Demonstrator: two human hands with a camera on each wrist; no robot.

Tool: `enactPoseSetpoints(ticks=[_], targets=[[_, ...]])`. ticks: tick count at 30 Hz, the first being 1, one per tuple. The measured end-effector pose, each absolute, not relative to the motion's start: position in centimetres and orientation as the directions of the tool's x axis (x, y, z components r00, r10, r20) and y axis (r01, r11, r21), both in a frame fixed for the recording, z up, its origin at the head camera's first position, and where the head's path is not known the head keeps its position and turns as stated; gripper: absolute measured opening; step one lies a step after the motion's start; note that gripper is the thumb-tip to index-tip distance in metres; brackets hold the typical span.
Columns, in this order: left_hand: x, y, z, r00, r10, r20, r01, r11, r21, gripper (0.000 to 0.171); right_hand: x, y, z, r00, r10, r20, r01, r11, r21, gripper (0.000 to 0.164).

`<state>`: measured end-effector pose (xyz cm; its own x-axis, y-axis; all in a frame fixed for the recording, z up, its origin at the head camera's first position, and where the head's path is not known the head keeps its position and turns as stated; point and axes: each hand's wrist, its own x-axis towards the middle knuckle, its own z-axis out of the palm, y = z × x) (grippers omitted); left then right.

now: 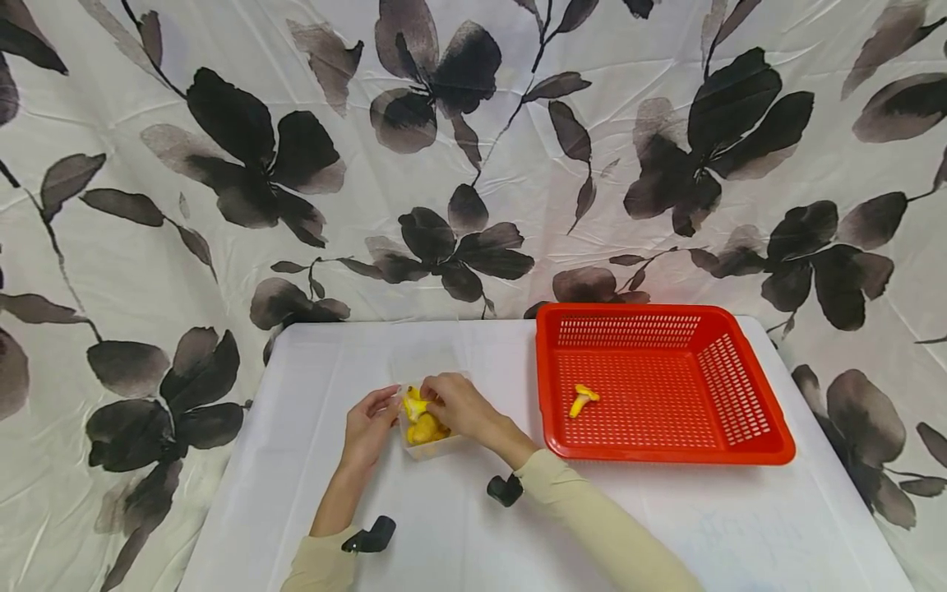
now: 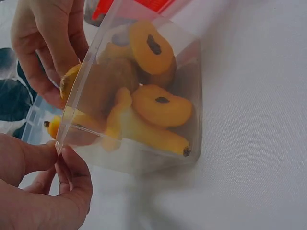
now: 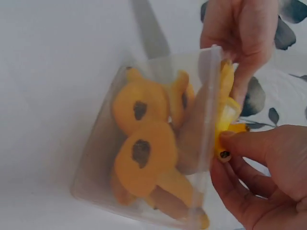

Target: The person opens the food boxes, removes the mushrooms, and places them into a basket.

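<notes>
A clear plastic box [image 1: 434, 449] on the white table holds several yellow mushrooms [image 2: 162, 105], some with dark brown patches at the ends. My left hand [image 1: 367, 423] pinches the rim of the box at its left side, thumb against fingers. At the box's open top, my right hand [image 1: 462, 407] pinches a yellow mushroom [image 3: 224, 139] between thumb and fingers. In the right wrist view its dark-tipped end shows by the thumb. Another yellow mushroom [image 1: 583, 400] lies alone in the red basket [image 1: 666, 452], right of both hands.
A clear lid [image 1: 425, 359] stands out faintly behind the box on the white table [image 1: 473, 534]. The red basket takes up the table's right rear. Behind the table hangs a white cloth [image 1: 562, 181] with dark flowers.
</notes>
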<state>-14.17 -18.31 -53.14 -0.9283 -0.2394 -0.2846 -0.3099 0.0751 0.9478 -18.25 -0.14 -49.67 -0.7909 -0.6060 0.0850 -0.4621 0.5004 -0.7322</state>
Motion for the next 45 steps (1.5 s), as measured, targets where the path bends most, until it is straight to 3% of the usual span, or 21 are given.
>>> enactPoseSetpoints(ticks=[16, 27, 35, 45], targets=[[-14.4, -18.2, -52.8, -0.920, -0.247, -0.304, -0.338, 0.107, 0.935, 0.033, -18.3, 2.1, -48.0, -0.819, -0.570, 0.068, -0.427, 0.526, -0.736, 0.018], [-14.5, -18.2, -52.9, -0.919, -0.248, -0.307, -0.345, 0.132, 0.929, 0.033, -18.6, 4.0, -47.1, -0.832, -0.536, 0.144, -0.404, 0.408, -0.819, 0.022], [-14.5, -18.3, -52.9, -0.924, -0.243, -0.294, -0.332, 0.131, 0.934, 0.033, -19.2, 6.5, -46.9, -0.892, -0.439, 0.105, -0.297, 0.396, -0.869, 0.022], [-14.7, -18.0, -52.7, -0.923, -0.247, -0.295, -0.335, 0.138, 0.932, 0.032, -20.1, 10.8, -46.9, -0.943, -0.331, -0.042, -0.072, 0.325, -0.943, 0.026]])
